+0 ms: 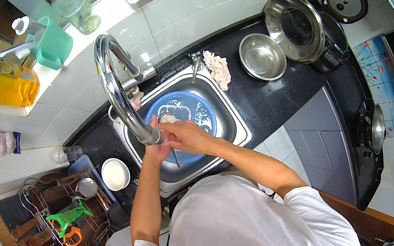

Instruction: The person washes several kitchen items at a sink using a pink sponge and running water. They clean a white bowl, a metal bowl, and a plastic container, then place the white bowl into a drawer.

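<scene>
Both hands meet above a blue plastic basin (208,107) in the stainless steel sink (231,125), beneath the chrome faucet (107,87). My left hand (158,151) is partly covered by the spout. From the right, my right hand (189,137) reaches over it, fingers closed against the left palm. A thin dark utensil handle (176,159) sticks out below the joined hands; its other end is hidden. Just beyond the fingers is a whitish, cloth-like item (168,119), its hold unclear. Water with suds fills the basin, where a clear curved rim (178,105) shows.
Right of the sink lie a crumpled pink cloth (217,70), a steel bowl (263,57) and a large steel lid (294,26). Stacked white bowls (115,174) stand left, near a wire rack (35,214) of knives and peelers. A small tap (195,68) sits on the sink's back rim.
</scene>
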The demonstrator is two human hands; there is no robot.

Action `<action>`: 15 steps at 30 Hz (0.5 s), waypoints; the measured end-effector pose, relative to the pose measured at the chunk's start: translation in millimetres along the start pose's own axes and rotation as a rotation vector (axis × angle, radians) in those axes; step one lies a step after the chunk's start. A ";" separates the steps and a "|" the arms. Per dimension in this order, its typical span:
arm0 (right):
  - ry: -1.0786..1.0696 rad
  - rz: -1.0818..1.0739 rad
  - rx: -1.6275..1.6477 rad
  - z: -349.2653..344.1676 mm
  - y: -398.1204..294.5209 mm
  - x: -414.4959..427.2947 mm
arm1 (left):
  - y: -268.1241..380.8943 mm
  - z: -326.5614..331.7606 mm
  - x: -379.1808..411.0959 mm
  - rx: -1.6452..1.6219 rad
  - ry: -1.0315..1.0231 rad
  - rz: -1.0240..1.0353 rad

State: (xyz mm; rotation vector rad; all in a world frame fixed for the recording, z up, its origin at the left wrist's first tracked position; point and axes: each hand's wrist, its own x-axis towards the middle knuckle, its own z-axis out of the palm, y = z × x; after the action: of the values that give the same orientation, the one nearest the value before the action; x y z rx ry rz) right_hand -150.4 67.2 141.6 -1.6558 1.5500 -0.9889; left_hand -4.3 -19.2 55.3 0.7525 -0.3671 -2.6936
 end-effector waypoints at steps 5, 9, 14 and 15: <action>0.452 0.126 0.086 -24.4 5.6 42.1 | -7.7 -9.7 4.6 0.059 0.114 0.049; 0.630 0.200 0.032 -39.1 5.7 112.3 | -4.1 16.1 -7.5 0.152 0.135 0.063; 0.460 0.405 0.463 -36.4 38.0 178.6 | -5.1 42.0 4.0 0.218 0.071 0.025; 0.465 0.462 0.490 -35.1 39.7 185.5 | -5.3 41.0 7.1 0.159 0.043 -0.005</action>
State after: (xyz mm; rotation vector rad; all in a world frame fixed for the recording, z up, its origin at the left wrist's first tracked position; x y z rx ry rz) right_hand -198.1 -119.7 141.7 -0.7170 1.6918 -1.4068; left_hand -33.3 -10.5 84.2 0.8553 -0.5751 -2.6712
